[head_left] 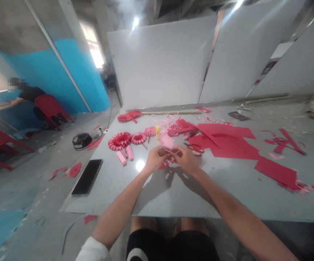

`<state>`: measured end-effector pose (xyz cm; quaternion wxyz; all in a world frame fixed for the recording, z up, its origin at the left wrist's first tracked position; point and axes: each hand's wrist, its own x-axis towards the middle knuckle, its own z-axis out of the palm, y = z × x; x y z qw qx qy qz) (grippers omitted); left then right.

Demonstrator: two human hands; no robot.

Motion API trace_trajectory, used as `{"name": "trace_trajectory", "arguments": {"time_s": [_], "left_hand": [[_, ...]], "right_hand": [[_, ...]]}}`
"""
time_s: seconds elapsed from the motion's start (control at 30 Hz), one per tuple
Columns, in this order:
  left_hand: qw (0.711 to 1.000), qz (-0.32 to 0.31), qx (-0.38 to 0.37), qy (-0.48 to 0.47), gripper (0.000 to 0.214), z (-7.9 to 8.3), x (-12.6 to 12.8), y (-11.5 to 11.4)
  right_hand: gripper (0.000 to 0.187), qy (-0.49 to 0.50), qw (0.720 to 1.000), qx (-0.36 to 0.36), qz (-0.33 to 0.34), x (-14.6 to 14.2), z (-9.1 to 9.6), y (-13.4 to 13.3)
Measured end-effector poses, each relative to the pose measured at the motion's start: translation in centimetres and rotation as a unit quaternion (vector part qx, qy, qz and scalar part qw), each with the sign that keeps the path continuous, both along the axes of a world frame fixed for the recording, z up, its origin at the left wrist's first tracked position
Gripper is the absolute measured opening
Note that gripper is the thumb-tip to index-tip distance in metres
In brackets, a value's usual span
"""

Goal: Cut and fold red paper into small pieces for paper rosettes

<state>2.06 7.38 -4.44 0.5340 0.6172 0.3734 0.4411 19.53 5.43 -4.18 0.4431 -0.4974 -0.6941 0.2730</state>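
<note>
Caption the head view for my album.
Left hand and right hand close together beside small red pieces, between pleated paper rosettes and red sheets.

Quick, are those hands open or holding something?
Left hand: closed in a pinch; anything held is unclear.
Right hand: also pinched closed; anything held can't be told.

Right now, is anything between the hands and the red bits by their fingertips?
Nothing visible: the left hand and right hand come together right by the red bits, though fingers hide part of that spot. The scissors lie just beyond the right hand and the yellow tube beyond the left; neither is between.
</note>
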Motion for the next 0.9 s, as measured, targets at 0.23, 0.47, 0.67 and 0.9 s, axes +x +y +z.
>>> {"name": "trace_trajectory", "arguments": {"time_s": [0.23, 0.47, 0.67, 0.9], "left_hand": [[0.999, 0.047, 0.012, 0.023, 0.021, 0.3, -0.2, 0.2], [1.000, 0.015, -0.025, 0.002, 0.016, 0.3, -0.2, 0.1], [0.999, 0.022, -0.023, -0.007, 0.014, 0.8, 0.0, -0.1], [0.996, 0.058, 0.055, 0.040, 0.016, 1.3, -0.1, -0.6]], "right_hand": [[0.027, 0.137, 0.986, -0.095, 0.032, -0.1, 0.3, 0.0], [0.031, 0.190, 0.974, -0.119, 0.043, -0.2, -0.2, 0.3], [0.036, 0.200, 0.969, -0.135, 0.044, -0.1, -0.2, 0.4], [0.035, 0.226, 0.958, -0.158, 0.074, 0.3, 0.4, 0.2]]}}
